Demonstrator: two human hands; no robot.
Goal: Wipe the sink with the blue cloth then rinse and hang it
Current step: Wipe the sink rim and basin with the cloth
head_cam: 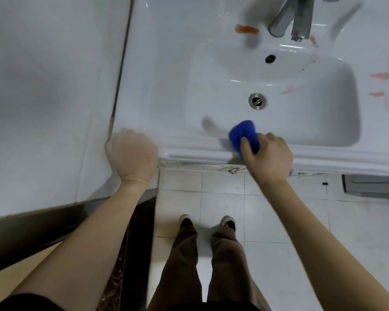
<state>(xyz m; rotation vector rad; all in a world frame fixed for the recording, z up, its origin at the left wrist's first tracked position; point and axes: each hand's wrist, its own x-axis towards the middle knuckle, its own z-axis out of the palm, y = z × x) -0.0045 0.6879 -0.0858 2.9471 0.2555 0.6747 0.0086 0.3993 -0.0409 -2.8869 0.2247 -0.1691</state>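
Note:
The white sink (166,90) fills the upper middle of the view, with its drain (257,101) in the basin. Red smears mark it: one (247,29) left of the tap, others (378,75) on the right rim. My right hand (268,157) grips the bunched blue cloth (245,133) and holds it against the sink's front edge, near the basin's front wall. My left hand (131,152) rests on the sink's front left corner, fingers curled over the edge and hidden from view.
A grey tap (290,16) stands at the back of the sink, above the overflow hole (270,58). A white tiled wall (43,97) runs along the left. My feet (208,223) stand on the pale tiled floor below.

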